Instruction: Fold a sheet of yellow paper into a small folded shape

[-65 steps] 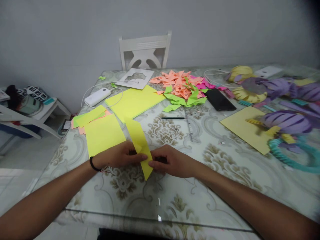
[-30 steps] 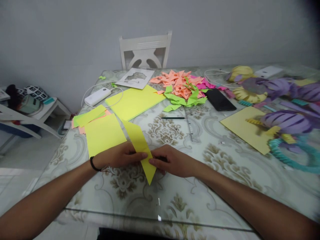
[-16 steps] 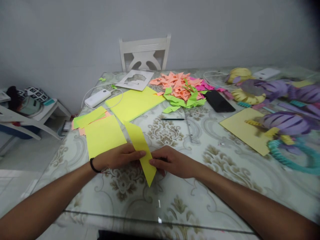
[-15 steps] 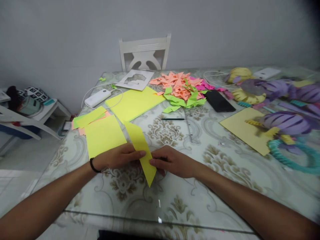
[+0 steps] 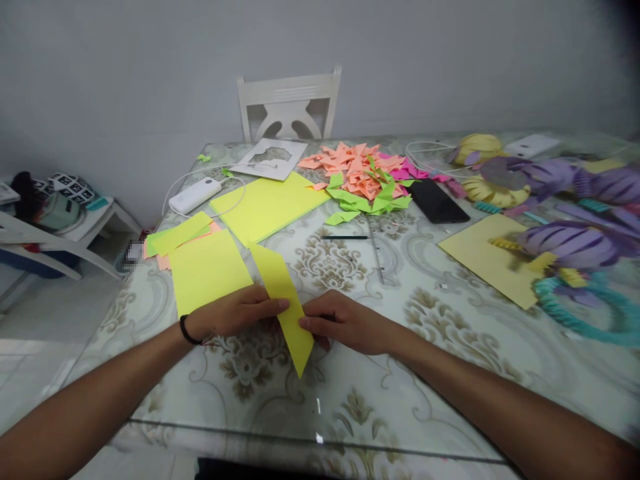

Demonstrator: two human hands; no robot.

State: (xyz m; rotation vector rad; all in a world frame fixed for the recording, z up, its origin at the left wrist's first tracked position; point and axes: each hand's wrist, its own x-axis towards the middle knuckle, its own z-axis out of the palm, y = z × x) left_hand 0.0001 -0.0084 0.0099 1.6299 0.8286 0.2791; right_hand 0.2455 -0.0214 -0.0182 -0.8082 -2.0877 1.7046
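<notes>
A folded strip of yellow paper (image 5: 284, 283) with slanted ends is held slightly tilted above the patterned table. My left hand (image 5: 245, 311) pinches its left edge, thumb lying across the front and the other fingers hidden behind. On the strip's lower right edge, my right hand (image 5: 345, 321) grips with thumb and fingers closed. Just left of the strip lies a flat yellow sheet (image 5: 210, 270), partly beneath my left wrist. Beyond the strip is a larger stack of yellow paper (image 5: 273, 203).
Folded orange paper pieces (image 5: 350, 167) and green ones (image 5: 370, 200) form a heap at the back. Nearby are a black phone (image 5: 440, 201), a dark pen (image 5: 345, 237), a clear ruler (image 5: 377, 257) and a white power bank (image 5: 195, 194). Purple paper lanterns (image 5: 570, 243) stand right.
Both hands keep their hold on the yellow strip, which has barely shifted. The left thumb has slid very slightly left.
</notes>
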